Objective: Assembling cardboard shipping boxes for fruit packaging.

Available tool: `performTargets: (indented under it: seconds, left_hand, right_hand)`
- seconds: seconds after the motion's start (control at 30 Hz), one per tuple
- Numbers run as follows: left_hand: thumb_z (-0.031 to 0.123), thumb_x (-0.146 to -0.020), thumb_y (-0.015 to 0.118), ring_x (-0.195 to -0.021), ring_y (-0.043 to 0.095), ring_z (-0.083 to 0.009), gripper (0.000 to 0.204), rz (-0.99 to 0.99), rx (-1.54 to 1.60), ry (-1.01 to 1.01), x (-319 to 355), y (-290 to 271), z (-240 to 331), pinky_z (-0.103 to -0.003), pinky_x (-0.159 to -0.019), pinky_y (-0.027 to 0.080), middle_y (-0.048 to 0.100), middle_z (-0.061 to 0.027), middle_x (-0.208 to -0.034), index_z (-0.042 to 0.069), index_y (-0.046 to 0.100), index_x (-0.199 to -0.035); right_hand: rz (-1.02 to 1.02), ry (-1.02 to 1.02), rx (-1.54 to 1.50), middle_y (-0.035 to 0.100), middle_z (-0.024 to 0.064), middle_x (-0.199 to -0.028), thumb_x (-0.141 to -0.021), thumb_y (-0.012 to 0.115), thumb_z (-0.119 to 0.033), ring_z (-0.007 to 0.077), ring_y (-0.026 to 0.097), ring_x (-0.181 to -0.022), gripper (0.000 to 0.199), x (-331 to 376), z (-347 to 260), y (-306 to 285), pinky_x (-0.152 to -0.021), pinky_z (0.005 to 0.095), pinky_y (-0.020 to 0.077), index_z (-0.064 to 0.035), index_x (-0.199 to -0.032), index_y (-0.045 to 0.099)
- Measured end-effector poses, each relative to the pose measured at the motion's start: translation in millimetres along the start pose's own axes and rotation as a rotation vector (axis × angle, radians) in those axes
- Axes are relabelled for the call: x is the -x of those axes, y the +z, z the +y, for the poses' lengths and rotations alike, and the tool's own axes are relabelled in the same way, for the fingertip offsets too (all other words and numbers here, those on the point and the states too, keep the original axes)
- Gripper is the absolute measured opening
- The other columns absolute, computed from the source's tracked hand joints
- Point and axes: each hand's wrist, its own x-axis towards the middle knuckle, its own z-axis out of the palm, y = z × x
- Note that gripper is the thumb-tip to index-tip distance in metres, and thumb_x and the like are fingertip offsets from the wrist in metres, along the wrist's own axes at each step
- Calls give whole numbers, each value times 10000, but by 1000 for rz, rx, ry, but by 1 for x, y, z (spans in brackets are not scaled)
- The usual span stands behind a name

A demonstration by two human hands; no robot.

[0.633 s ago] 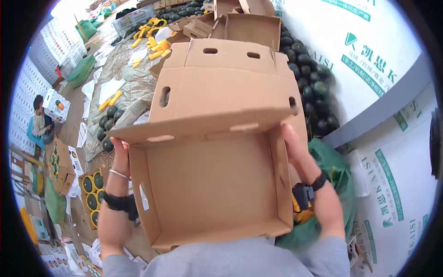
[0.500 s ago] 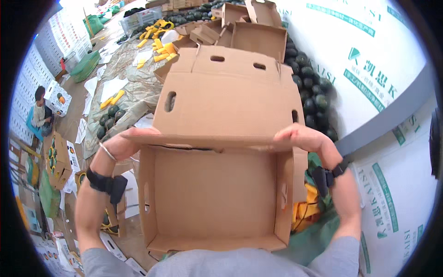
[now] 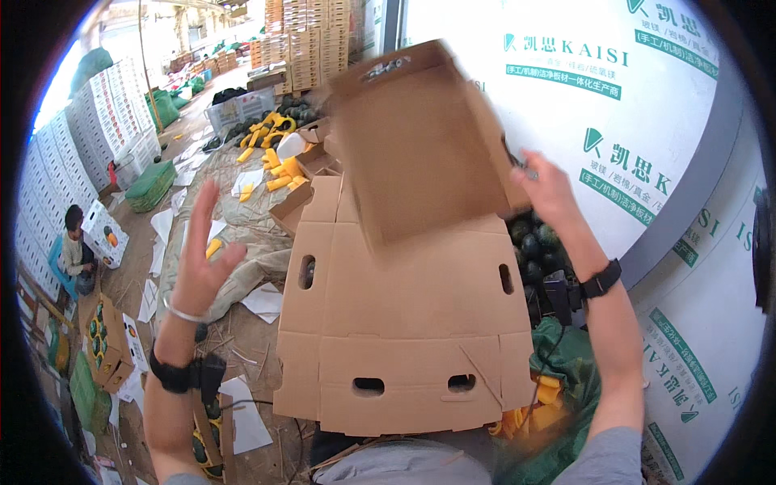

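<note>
My right hand [image 3: 550, 190] grips the right side wall of a shallow brown cardboard box [image 3: 420, 145]. The box hangs tilted in the air ahead of me, partly blurred, with its hollow side toward me. My left hand [image 3: 206, 263] is raised at the left, holding nothing, with its fingers stretched up and the thumb apart. Below and between my arms lies a flat, creased cardboard sheet [image 3: 404, 299] with oval handle holes; the box overlaps its far part. Each of my forearms wears a black strap.
Dark green melons [image 3: 529, 246] are piled along the white wall panels [image 3: 566, 81] at right. Yellow foam pieces [image 3: 283, 174] lie ahead on a tarp. At left, a person [image 3: 77, 250] sits by a white carton [image 3: 105, 234]. Stacked boxes [image 3: 307, 44] stand far back.
The box has gone from in front of my body up and away, over the far end of the flat sheet. My left hand has let go of it; my right hand now holds its side.
</note>
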Motion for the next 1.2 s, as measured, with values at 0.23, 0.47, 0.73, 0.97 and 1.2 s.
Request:
performTargets:
  seconds: [0.23,0.47,0.73,0.97,1.2]
  left_hand:
    - [232,-668,740,-1317,264,-290,1018,-154,118,-835,177,60,-64,-365,-1074,209,267,-231,-1406,-44,87,-1399]
    - [168,-679,701,-1333,235,-335,951,-374,-334,-316,136,67,-10,-380,-1073,220,258,-245,-1412,-36,113,-1398]
    - [260,-700,700,-1191,406,-339,657,-853,-472,188,82,124,9,-405,-1015,328,396,-181,-1297,12,435,-1248]
    - [133,-708,677,-662,514,-220,139,37,-63,-240,42,45,-11,-288,-616,420,513,-71,-701,70,581,-786]
    - [-7,-554,678,-1042,476,-363,330,-798,-475,-60,156,22,97,-456,-873,411,502,-157,-992,85,618,-865]
  right_hand:
    - [-640,308,-50,296,274,-1355,-661,743,-329,397,280,-1277,965,160,18,25,-1054,441,254,42,-1359,189]
    - [-474,358,5,362,268,-1307,-744,618,-64,396,374,-1207,671,221,33,9,-1012,394,323,62,-1305,272]
    - [-963,-305,218,445,243,-1231,-755,609,-80,348,474,-1113,560,174,-42,33,-925,396,406,-31,-1270,394]
    - [-277,487,-380,559,62,-633,-778,651,-191,129,550,-628,179,147,32,-40,-592,279,445,-58,-897,636]
    - [-940,-231,151,479,190,-1203,-728,654,-129,324,484,-1106,289,246,-47,-76,-899,365,390,-47,-1001,609]
